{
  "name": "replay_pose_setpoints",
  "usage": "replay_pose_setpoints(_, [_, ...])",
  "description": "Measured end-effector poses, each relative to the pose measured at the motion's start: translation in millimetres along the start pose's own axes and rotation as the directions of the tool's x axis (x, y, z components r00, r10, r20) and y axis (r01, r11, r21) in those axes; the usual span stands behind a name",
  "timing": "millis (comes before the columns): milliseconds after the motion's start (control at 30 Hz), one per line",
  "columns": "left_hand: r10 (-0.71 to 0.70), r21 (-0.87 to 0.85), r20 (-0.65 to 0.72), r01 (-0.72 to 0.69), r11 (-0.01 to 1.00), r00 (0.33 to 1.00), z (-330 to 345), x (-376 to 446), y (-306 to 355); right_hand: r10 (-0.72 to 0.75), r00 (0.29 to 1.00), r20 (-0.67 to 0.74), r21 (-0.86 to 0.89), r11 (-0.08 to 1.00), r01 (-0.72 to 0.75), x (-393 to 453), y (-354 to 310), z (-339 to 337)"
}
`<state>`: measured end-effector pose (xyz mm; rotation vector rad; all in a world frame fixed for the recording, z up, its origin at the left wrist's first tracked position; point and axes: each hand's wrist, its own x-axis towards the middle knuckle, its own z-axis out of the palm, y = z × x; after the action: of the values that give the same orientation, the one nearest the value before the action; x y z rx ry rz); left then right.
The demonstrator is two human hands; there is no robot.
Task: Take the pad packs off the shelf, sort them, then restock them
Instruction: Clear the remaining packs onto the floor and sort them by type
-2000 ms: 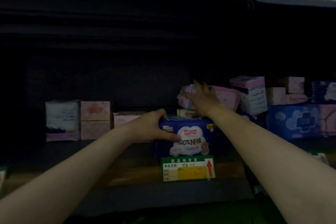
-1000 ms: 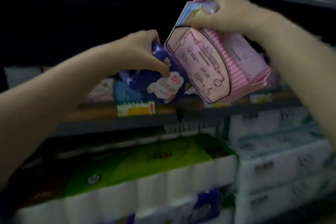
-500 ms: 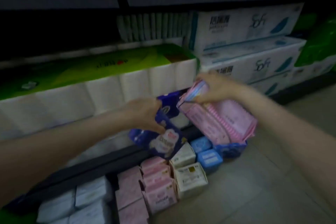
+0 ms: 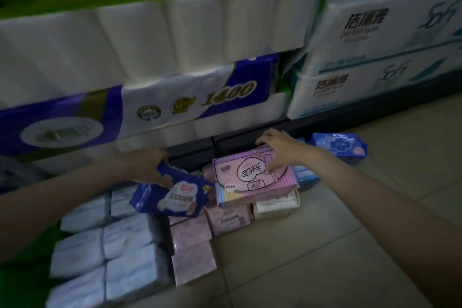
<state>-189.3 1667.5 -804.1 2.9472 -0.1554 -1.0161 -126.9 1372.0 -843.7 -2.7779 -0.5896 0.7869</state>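
My left hand [image 4: 150, 166] grips the top corner of a dark blue pad pack [image 4: 172, 196], which hangs tilted just above the packs on the floor. My right hand [image 4: 277, 149] holds the far edge of a large pink pad pack [image 4: 252, 177]; that pack lies flat on top of smaller cream and pink packs [image 4: 272, 206]. Below them, several pink packs [image 4: 191, 247] sit in a column on the floor. Pale blue-white packs [image 4: 107, 255] are stacked to the left. A blue pack [image 4: 337, 145] lies to the right by the shelf base.
Big toilet-paper bundles fill the bottom shelf: a white and purple one [image 4: 140, 107] on the left, white boxed-looking bundles [image 4: 375, 62] on the right. The dark shelf base [image 4: 197, 144] runs just behind the packs. Tiled floor [image 4: 325, 257] spreads to the right and front.
Both hands pulled the blue and pink packs off the dark upper shelf and brought them down to the floor pile. The pink pack now lies flat on the stack.
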Motion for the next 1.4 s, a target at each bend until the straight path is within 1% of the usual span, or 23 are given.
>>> replay_pose_setpoints(100, [0.010,-0.036,-0.020,-0.011,0.999,1.000,5.6,2.2,-6.3,0.070,0.986,0.154,-0.277,0.961,-0.025,13.4,-11.6,1.4])
replay_pose_setpoints(167, [0.022,-0.040,-0.019,-0.022,0.999,1.000,8.9,3.8,-9.2,0.086,0.967,0.241,-0.368,0.930,0.009,22.2,-21.6,2.1])
replay_pose_setpoints(200, [0.024,-0.040,-0.019,-0.024,0.999,1.000,10.8,4.8,-10.9,0.088,0.954,0.285,-0.369,0.929,0.024,27.3,-24.6,3.9])
replay_pose_setpoints(267, [0.022,-0.053,-0.015,-0.022,0.998,1.000,15.8,5.2,-14.6,0.086,0.932,0.353,-0.326,0.945,0.036,32.8,-27.7,9.3])
replay_pose_setpoints(300, [0.019,-0.058,-0.010,-0.019,0.998,1.000,19.0,4.7,-16.7,0.087,0.927,0.365,-0.308,0.951,0.032,33.0,-28.4,11.5])
replay_pose_setpoints(467, [0.018,-0.075,0.007,-0.018,0.997,1.000,28.2,3.6,-20.6,0.116,0.910,0.398,-0.167,0.985,-0.053,24.9,-25.7,19.1])
replay_pose_setpoints(633, [0.006,-0.118,-0.017,-0.008,0.993,1.000,24.8,2.2,-17.7,0.102,0.895,0.435,-0.055,0.995,-0.087,24.0,-22.7,24.1])
replay_pose_setpoints(900, [0.006,-0.150,-0.083,-0.019,0.989,0.997,29.6,-4.1,-18.1,0.135,0.869,0.476,-0.016,0.989,-0.145,24.5,-22.3,25.3])
replay_pose_setpoints(1000, [-0.004,-0.157,-0.074,-0.008,0.988,0.997,36.2,-3.7,-22.8,0.136,0.855,0.501,0.023,0.985,-0.170,18.3,-29.0,14.7])
replay_pose_setpoints(1100, [-0.007,-0.181,-0.047,-0.002,0.984,0.999,32.8,-0.3,-30.0,0.157,0.892,0.424,-0.021,0.986,-0.164,11.5,-27.3,-18.2])
replay_pose_setpoints(1133, [-0.003,-0.187,-0.041,-0.005,0.982,0.999,30.2,1.7,-31.1,0.167,0.899,0.404,-0.005,0.984,-0.181,8.0,-21.8,-28.8])
replay_pose_setpoints(1200, [0.008,-0.187,-0.039,-0.015,0.982,0.999,26.0,5.8,-29.3,0.197,0.908,0.371,0.105,0.962,-0.251,-3.2,-2.2,-42.0])
replay_pose_setpoints(1233, [0.017,-0.191,-0.042,-0.025,0.981,0.999,24.5,8.1,-26.7,0.219,0.908,0.358,0.193,0.934,-0.302,-14.6,7.9,-44.7])
replay_pose_setpoints(1267, [0.028,-0.201,-0.045,-0.037,0.979,0.999,23.1,10.6,-22.8,0.237,0.906,0.351,0.327,0.876,-0.355,-26.8,19.7,-43.9])
replay_pose_setpoints(1300, [0.041,-0.216,-0.048,-0.050,0.975,0.998,22.0,13.4,-17.5,0.250,0.908,0.337,0.481,0.783,-0.394,-41.5,29.0,-41.3])
replay_pose_setpoints(1367, [0.066,-0.271,-0.064,-0.081,0.959,0.996,20.0,20.2,-4.0,0.300,0.899,0.319,0.743,0.509,-0.434,-64.7,42.7,-28.9])
replay_pose_setpoints(1400, [0.079,-0.296,-0.079,-0.099,0.950,0.994,18.9,24.3,5.0,0.345,0.881,0.325,0.825,0.351,-0.442,-74.0,46.8,-19.6])
